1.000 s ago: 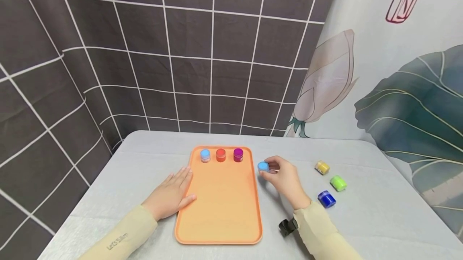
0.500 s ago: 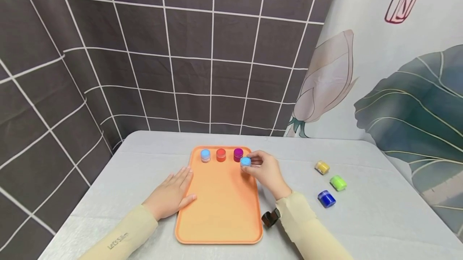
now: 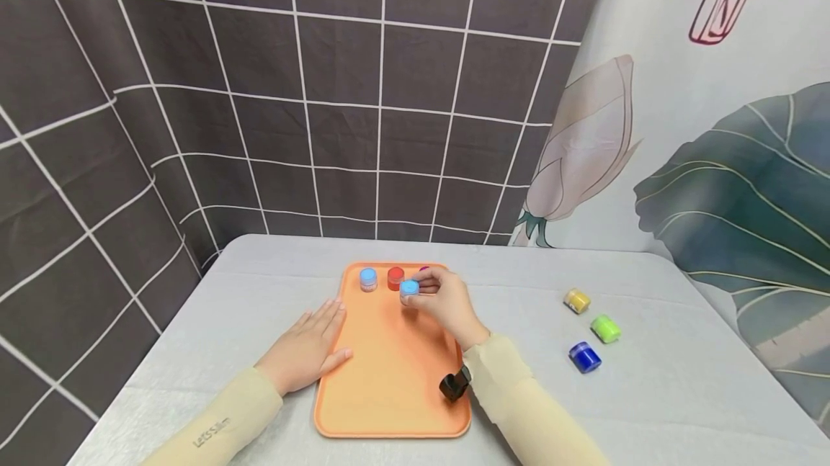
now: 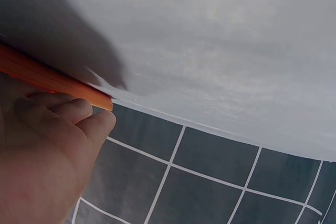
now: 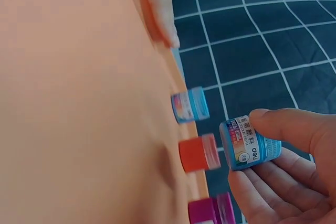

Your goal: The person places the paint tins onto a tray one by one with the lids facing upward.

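My right hand [image 3: 447,303] pinches a small blue paint jar [image 5: 248,142] between thumb and fingers, holding it above the orange tray [image 3: 389,379]. Along the tray's far end stand a light blue paint jar [image 3: 368,279], a red paint jar [image 3: 395,278] and a purple paint jar [image 5: 211,210]. In the head view the right hand covers most of the purple one. My left hand [image 3: 303,351] rests flat with straight fingers on the tray's left edge; its wrist view shows the fingers by the orange rim [image 4: 58,80].
To the right, on the grey-white tablecloth [image 3: 519,279], lie a yellow paint jar [image 3: 577,300], a green paint jar [image 3: 606,329] and a dark blue paint jar [image 3: 585,356]. A dark tiled-pattern curtain [image 3: 337,135] hangs behind the table.
My right hand has carried the blue paint jar leftward, from beside the tray's right edge to over the tray, in front of the red and purple jars. The left hand has stayed put.
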